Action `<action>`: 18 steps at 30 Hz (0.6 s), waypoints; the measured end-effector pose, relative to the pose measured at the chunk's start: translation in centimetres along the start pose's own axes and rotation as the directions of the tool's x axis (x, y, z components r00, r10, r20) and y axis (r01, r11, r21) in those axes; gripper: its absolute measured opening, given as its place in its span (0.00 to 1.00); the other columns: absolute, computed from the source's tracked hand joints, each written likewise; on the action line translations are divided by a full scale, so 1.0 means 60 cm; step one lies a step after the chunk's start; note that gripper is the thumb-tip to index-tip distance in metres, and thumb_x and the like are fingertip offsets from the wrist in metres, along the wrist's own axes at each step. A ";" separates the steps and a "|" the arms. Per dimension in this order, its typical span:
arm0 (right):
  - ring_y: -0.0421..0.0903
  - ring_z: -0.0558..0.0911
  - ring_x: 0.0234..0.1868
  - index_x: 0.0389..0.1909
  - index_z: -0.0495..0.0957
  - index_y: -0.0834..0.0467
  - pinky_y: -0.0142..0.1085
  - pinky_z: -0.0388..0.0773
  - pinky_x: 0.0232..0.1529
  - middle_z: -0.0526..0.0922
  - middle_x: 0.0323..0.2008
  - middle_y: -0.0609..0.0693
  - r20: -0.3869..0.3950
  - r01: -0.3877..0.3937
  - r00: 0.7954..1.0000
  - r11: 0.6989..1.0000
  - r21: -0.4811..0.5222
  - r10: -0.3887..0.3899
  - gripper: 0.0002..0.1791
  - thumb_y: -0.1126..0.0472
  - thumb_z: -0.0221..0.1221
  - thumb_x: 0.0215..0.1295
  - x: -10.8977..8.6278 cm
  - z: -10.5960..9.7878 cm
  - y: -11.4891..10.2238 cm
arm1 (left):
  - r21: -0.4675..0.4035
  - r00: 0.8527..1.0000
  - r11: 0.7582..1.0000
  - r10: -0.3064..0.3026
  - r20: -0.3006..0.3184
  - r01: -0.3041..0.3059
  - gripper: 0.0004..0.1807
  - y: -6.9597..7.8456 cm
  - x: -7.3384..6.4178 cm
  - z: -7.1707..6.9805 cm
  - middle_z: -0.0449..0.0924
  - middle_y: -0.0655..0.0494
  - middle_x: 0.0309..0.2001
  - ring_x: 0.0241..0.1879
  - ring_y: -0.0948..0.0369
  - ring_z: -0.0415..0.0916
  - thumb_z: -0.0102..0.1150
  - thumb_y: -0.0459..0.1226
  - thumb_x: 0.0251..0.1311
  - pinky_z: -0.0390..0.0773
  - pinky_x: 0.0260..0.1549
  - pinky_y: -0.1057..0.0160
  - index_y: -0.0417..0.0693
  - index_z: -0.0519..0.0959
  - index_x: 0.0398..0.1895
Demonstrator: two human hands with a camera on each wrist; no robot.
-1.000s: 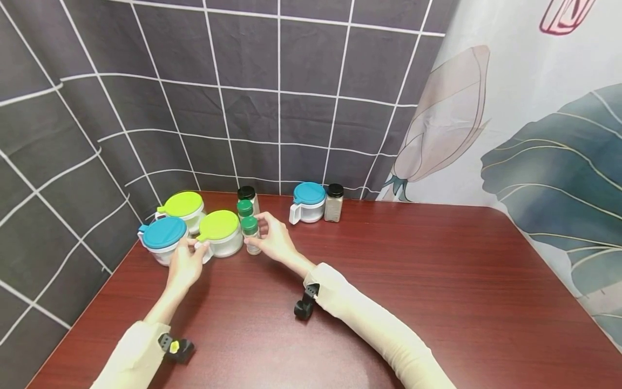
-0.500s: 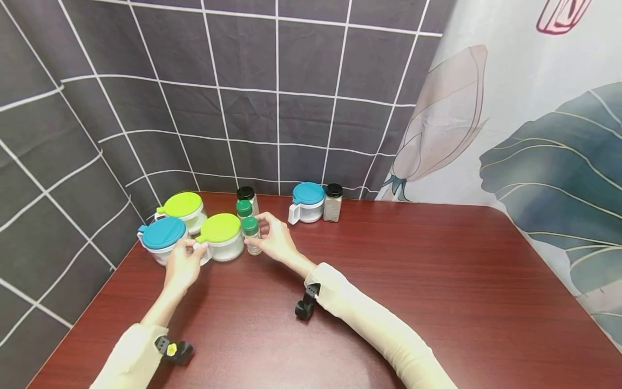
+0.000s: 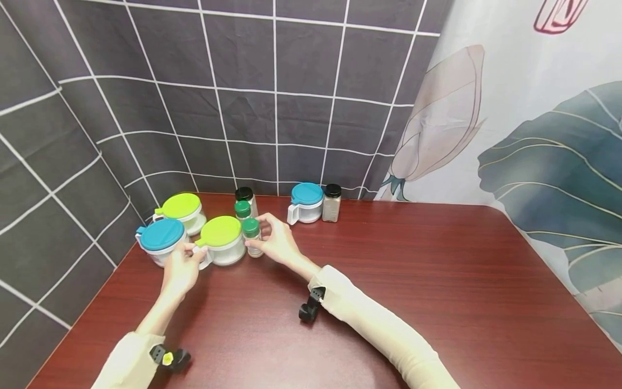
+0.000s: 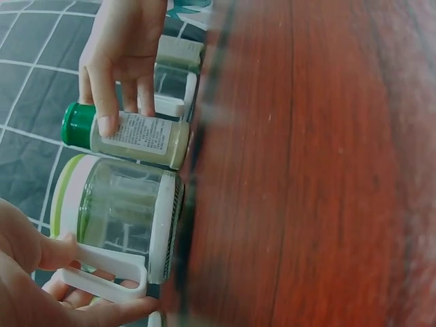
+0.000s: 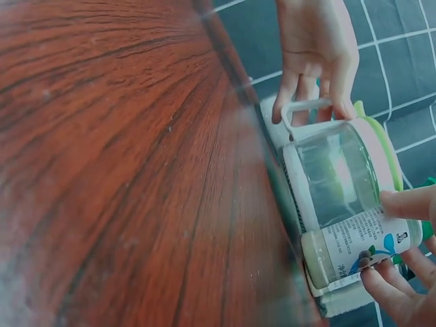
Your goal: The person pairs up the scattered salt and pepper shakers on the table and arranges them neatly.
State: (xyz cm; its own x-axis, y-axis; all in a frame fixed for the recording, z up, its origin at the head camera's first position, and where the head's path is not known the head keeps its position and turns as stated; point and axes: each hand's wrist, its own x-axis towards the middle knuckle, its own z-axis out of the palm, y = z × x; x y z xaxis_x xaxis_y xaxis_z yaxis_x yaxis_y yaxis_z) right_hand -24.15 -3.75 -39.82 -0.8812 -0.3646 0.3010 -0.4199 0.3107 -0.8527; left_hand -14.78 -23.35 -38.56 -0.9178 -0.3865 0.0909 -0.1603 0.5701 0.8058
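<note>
My left hand [image 3: 181,270] pinches the white handle [image 4: 112,262] of a clear seasoning jar with a lime-green lid [image 3: 221,231]. My right hand [image 3: 281,243] grips a small spice bottle with a green cap [image 3: 251,227], thumb and fingers on its labelled sides. That bottle stands upright on the table, right beside the lime-lidded jar. Behind it is a second green-capped bottle [image 3: 242,209], partly hidden, and farther back a black-capped bottle [image 3: 244,193]. A blue-lidded jar [image 3: 162,234] stands just left of my left hand, with another lime-lidded jar [image 3: 181,206] behind.
Farther right along the back edge stand another blue-lidded jar [image 3: 307,194] and a black-capped shaker [image 3: 332,202]. The reddish-brown table [image 3: 413,281] extends to the right. A grey grid-patterned curtain [image 3: 243,119] hangs behind and to the left.
The held lime-lidded jar has shifted slightly toward me and to the right, along with my left hand. The gripped green-capped bottle has moved very slightly the same way.
</note>
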 end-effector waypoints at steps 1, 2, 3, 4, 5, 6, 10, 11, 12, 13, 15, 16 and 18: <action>0.49 0.85 0.42 0.48 0.76 0.60 0.28 0.81 0.42 0.85 0.42 0.56 0.001 0.001 1.000 1.000 0.004 -0.001 0.25 0.63 0.73 0.47 -0.001 -0.001 -0.001 | 0.000 1.000 1.000 0.001 0.003 -0.001 0.16 0.000 -0.001 0.000 0.77 0.27 0.47 0.46 0.41 0.74 0.53 0.36 0.66 0.69 0.41 0.58 0.28 0.70 0.46; 0.49 0.85 0.42 0.48 0.76 0.61 0.29 0.81 0.42 0.85 0.42 0.56 0.002 0.002 1.000 1.000 0.008 -0.002 0.25 0.63 0.73 0.47 -0.002 -0.003 -0.002 | -0.001 1.000 1.000 0.001 0.008 -0.001 0.16 0.000 -0.002 -0.001 0.76 0.27 0.47 0.47 0.41 0.74 0.53 0.36 0.66 0.69 0.41 0.58 0.28 0.70 0.46; 0.49 0.85 0.42 0.48 0.76 0.60 0.29 0.81 0.42 0.85 0.42 0.56 0.004 0.000 1.000 1.000 0.010 0.000 0.25 0.63 0.73 0.48 -0.003 -0.004 -0.002 | 0.001 1.000 1.000 0.002 0.011 -0.002 0.16 0.000 -0.002 -0.001 0.76 0.27 0.47 0.47 0.41 0.74 0.53 0.36 0.66 0.69 0.41 0.57 0.28 0.70 0.46; 0.49 0.85 0.43 0.48 0.76 0.60 0.29 0.81 0.42 0.85 0.42 0.56 0.004 -0.001 1.000 1.000 0.012 0.001 0.25 0.63 0.73 0.48 -0.005 -0.006 -0.003 | 0.001 1.000 1.000 0.002 0.017 -0.002 0.16 0.000 -0.003 -0.001 0.76 0.26 0.47 0.47 0.41 0.73 0.53 0.36 0.66 0.69 0.42 0.56 0.28 0.70 0.47; 0.50 0.85 0.43 0.48 0.76 0.61 0.29 0.81 0.43 0.85 0.42 0.57 0.004 -0.001 1.000 1.000 0.019 0.001 0.25 0.63 0.72 0.47 -0.006 -0.008 -0.004 | 0.001 1.000 1.000 0.002 0.023 -0.002 0.17 0.000 -0.004 0.000 0.76 0.26 0.48 0.48 0.41 0.73 0.53 0.36 0.67 0.70 0.43 0.56 0.27 0.69 0.47; 0.50 0.85 0.43 0.48 0.76 0.61 0.30 0.81 0.43 0.85 0.42 0.57 0.004 -0.003 1.000 1.000 0.023 0.003 0.25 0.64 0.72 0.47 -0.007 -0.010 -0.005 | 0.001 1.000 1.000 0.001 0.030 -0.001 0.18 0.000 -0.004 0.000 0.75 0.26 0.48 0.48 0.40 0.73 0.53 0.37 0.67 0.70 0.43 0.55 0.27 0.69 0.48; 0.51 0.85 0.43 0.48 0.76 0.61 0.32 0.82 0.44 0.85 0.42 0.57 0.005 -0.008 1.000 0.999 0.031 0.008 0.25 0.64 0.72 0.47 -0.012 -0.018 -0.006 | -0.010 0.999 1.000 -0.003 0.044 0.004 0.19 0.000 -0.007 0.002 0.74 0.25 0.50 0.50 0.39 0.73 0.52 0.37 0.67 0.71 0.45 0.53 0.26 0.69 0.51; 0.51 0.85 0.42 0.48 0.76 0.61 0.32 0.82 0.44 0.85 0.42 0.57 0.004 -0.009 1.000 1.000 0.029 0.009 0.25 0.64 0.72 0.47 -0.012 -0.020 -0.006 | -0.014 0.999 1.000 -0.004 0.046 0.005 0.19 0.000 -0.008 0.003 0.74 0.25 0.50 0.50 0.39 0.73 0.52 0.37 0.67 0.71 0.46 0.53 0.26 0.68 0.51; 0.50 0.85 0.42 0.48 0.76 0.61 0.32 0.82 0.44 0.85 0.42 0.57 0.003 -0.010 1.000 1.000 0.023 0.010 0.25 0.64 0.72 0.47 -0.013 -0.021 -0.005 | -0.015 0.999 1.000 -0.005 0.048 0.006 0.20 0.001 -0.009 0.004 0.74 0.25 0.50 0.50 0.39 0.73 0.52 0.37 0.67 0.71 0.46 0.52 0.26 0.68 0.51; 0.50 0.85 0.42 0.48 0.76 0.61 0.32 0.82 0.44 0.85 0.42 0.57 0.001 -0.011 1.000 1.000 0.017 0.011 0.25 0.64 0.72 0.47 -0.014 -0.023 -0.004 | -0.018 0.999 1.000 -0.003 0.049 0.004 0.20 0.002 -0.010 0.004 0.74 0.25 0.50 0.51 0.39 0.73 0.52 0.37 0.67 0.71 0.47 0.52 0.26 0.68 0.51; 0.50 0.85 0.42 0.48 0.76 0.60 0.31 0.82 0.43 0.85 0.42 0.56 -0.004 -0.011 1.000 1.000 0.006 0.011 0.25 0.63 0.73 0.47 -0.015 -0.026 -0.001 | -0.021 0.999 1.000 -0.003 0.054 0.004 0.19 0.005 -0.011 0.006 0.74 0.26 0.50 0.51 0.39 0.72 0.52 0.37 0.67 0.71 0.47 0.52 0.26 0.69 0.51; 0.50 0.85 0.42 0.48 0.76 0.60 0.32 0.82 0.43 0.85 0.42 0.56 -0.006 -0.008 1.000 1.000 0.004 0.008 0.25 0.63 0.73 0.47 -0.015 -0.028 0.000 | -0.021 0.998 1.000 -0.005 0.058 0.006 0.19 0.006 -0.012 0.007 0.74 0.26 0.50 0.51 0.39 0.72 0.52 0.37 0.67 0.71 0.47 0.52 0.26 0.69 0.51; 0.50 0.85 0.42 0.48 0.76 0.60 0.34 0.83 0.43 0.85 0.42 0.56 -0.009 -0.002 1.000 1.000 0.003 0.002 0.25 0.63 0.73 0.47 -0.017 -0.031 0.003 | -0.020 0.998 1.000 -0.006 0.063 0.007 0.19 0.009 -0.014 0.008 0.74 0.27 0.50 0.52 0.39 0.72 0.52 0.37 0.67 0.71 0.47 0.52 0.27 0.69 0.50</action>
State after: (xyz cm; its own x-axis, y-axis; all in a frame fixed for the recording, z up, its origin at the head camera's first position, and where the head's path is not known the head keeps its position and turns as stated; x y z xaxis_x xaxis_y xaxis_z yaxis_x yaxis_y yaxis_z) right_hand -23.76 -1.68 -39.48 -0.8838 -0.3564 0.3031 -0.4175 0.3084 -0.8547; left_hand -14.29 -22.38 -38.52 -0.9380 -0.3432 0.0487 -0.1598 0.5528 0.8179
